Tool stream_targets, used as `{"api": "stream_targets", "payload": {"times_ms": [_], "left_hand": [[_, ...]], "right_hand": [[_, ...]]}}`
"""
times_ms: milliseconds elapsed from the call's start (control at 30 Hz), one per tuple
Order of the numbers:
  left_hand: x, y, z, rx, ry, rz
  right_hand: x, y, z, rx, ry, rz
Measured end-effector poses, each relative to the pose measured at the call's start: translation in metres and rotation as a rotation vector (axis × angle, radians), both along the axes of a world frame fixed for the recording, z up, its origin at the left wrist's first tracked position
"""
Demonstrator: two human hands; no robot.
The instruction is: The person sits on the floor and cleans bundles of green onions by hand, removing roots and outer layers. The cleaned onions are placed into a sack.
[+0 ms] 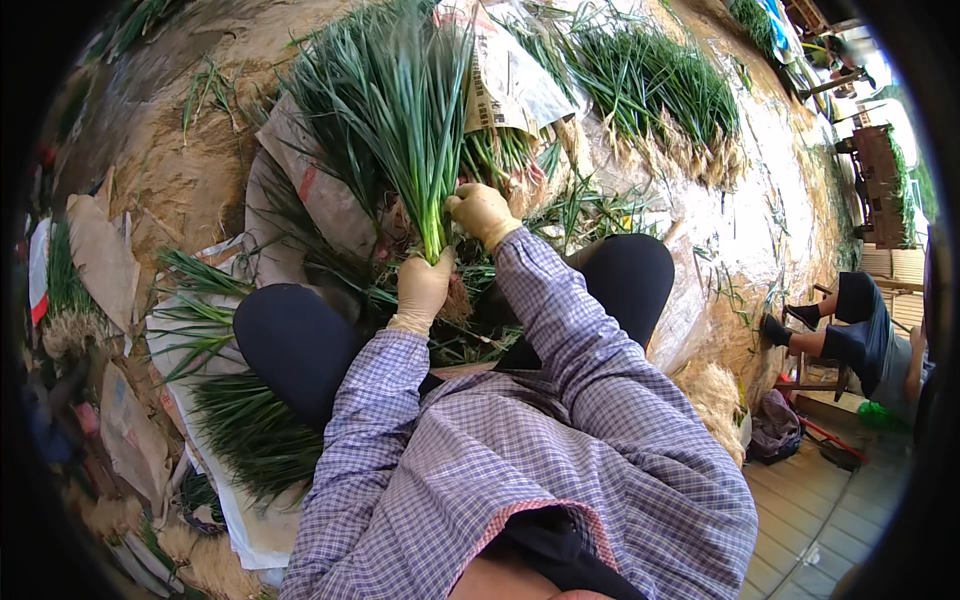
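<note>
A bunch of green onions [420, 142] stands upright in front of me, leaves fanning away and roots hanging below. My left hand [424, 289], in a pale rubber glove, grips it low on the stems. Against the right side of the same stems is my right hand [484, 211], gloved alike, its fingers curled. Whether those fingers pinch a leaf is hidden. Just beyond the right hand, more green onions with reddish bases [510, 161] lie under a printed sack [506, 82]. Loose leaves and trimmings lie below the hands, between my knees.
A large heap of green onions [660, 90] with pale roots lies at upper right. Trimmed bunches [255, 427] rest on a white sheet [259, 532] by my left knee. Fibrous roots [712, 405] are piled at right. A seated person [862, 337] is farther right.
</note>
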State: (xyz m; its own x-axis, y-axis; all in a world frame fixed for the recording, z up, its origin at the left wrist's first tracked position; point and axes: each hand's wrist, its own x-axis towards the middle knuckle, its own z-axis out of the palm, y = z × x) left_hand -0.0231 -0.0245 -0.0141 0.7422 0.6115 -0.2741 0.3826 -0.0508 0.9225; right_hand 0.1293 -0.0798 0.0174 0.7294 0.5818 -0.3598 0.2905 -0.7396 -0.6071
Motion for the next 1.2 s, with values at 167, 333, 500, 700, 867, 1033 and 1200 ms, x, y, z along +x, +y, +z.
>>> {"api": "stream_targets", "payload": {"times_ms": [167,333,500,700,867,1033,1200], "left_hand": [[0.003,0.006,0.028,-0.517,-0.110,0.163],[0.001,0.016,0.032,-1.300,-0.492,0.231],[0.000,0.015,0.030,-1.524,-0.519,0.100],[-0.003,0.010,-0.009,-1.250,-0.121,0.234],[0.004,0.008,-0.021,-1.140,-0.097,0.287],[0.003,0.013,0.003,-0.972,-0.045,0.312],[-0.005,0.025,0.019,-1.159,-0.167,0.258]], "right_hand": [[-0.002,-0.041,-0.028,-0.070,0.015,-0.285],[-0.020,-0.028,-0.027,0.381,0.876,-0.129],[-0.026,-0.018,0.006,0.725,1.079,-0.126],[-0.022,-0.018,0.019,0.230,-0.086,0.323],[-0.017,-0.025,-0.014,0.507,0.182,0.064],[0.009,-0.039,0.006,0.651,0.631,-0.255],[0.052,-0.060,0.032,0.577,0.439,-0.174]]}}
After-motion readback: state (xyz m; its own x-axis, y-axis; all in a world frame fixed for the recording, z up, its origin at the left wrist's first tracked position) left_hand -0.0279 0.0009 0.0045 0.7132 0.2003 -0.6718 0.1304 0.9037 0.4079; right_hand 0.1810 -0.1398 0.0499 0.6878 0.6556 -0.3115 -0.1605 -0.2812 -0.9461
